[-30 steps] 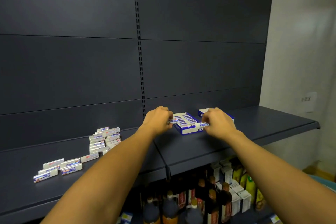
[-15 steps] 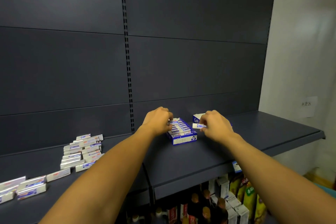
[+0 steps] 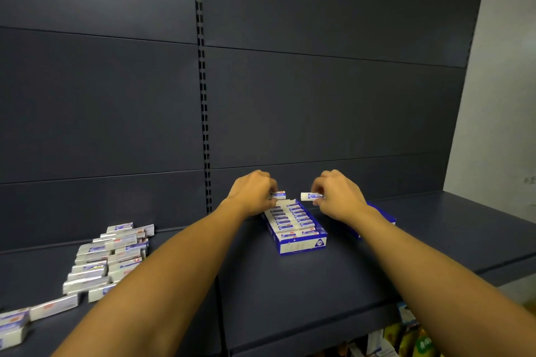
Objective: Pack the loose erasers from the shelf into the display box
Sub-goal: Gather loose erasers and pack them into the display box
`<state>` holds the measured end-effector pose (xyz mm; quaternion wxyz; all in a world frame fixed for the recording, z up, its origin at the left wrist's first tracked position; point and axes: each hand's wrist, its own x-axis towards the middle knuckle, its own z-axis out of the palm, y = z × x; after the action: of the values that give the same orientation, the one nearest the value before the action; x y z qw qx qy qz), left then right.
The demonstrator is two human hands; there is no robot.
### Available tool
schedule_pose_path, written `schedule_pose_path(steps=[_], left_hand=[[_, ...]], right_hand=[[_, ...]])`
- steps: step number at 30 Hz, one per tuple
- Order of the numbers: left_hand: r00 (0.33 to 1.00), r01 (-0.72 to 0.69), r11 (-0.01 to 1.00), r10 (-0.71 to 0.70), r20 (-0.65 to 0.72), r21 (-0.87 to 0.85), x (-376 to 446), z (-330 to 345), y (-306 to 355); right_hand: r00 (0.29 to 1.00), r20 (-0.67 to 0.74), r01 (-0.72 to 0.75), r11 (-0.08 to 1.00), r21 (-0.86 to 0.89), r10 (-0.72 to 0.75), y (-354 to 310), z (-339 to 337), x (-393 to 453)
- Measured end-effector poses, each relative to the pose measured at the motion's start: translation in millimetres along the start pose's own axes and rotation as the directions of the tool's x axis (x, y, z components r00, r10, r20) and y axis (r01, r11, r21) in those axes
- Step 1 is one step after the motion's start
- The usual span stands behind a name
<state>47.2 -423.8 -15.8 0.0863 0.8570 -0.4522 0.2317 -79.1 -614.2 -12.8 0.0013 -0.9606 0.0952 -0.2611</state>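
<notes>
Head view: the blue-and-white display box (image 3: 295, 224) sits on the dark shelf (image 3: 290, 284), and everything else is placed from it. Its two rows of erasers look nearly full, with the only apparent room at the far end, by the raised back flap.

The left hand (image 3: 251, 194) hovers over the box's far left corner, fingers curled, pinching a small sleeved eraser (image 3: 278, 195) that pokes out toward the right. The right hand (image 3: 338, 195) hangs just beyond the box's far right corner, fingers also curled, pinching a second eraser (image 3: 311, 196) by one end so its white tip points left. The two erasers are near each other above the far end of the box, apart, and neither is in the box yet.

Well to the left of the box, a loose heap of erasers (image 3: 110, 258) lies on the shelf, with a few more (image 3: 53, 305) trailing toward the left edge. Just right of the box, partly hidden behind the right forearm, lies a second blue box (image 3: 380, 213); its contents cannot be seen.

My reading is that the step in hand is placing: both hands are loaded and poised over the last gap. The next move calls for lowering each eraser flat, lined up with its row, without disturbing those already seated. A good share of the task remains, judging by the heap on the left
</notes>
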Motion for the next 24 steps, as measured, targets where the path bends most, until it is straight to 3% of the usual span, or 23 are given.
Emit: schedule_pose_path(steps=[6, 13, 19, 24], left_hand=[[0.997, 0.023, 1.000, -0.024, 0.075, 0.013, 7, 10, 0], [0.982, 0.148, 0.985, -0.136, 0.132, -0.084, -4, 21, 13], [0.971, 0.233, 0.955, -0.217, 0.102, -0.183, -21, 35, 27], [0.971, 0.226, 0.945, -0.200, 0.128, -0.236, -25, 38, 34]], right_hand=[[0.996, -0.015, 0.084, 0.991, 0.100, -0.083, 14, 13, 26], [0.977, -0.055, 0.213, 0.930, 0.298, -0.206, 25, 34, 27], [0.970, -0.057, 0.237, 0.861, 0.449, -0.237, 38, 59, 18], [0.973, -0.069, 0.219, 0.788, 0.576, -0.220, 50, 74, 9]])
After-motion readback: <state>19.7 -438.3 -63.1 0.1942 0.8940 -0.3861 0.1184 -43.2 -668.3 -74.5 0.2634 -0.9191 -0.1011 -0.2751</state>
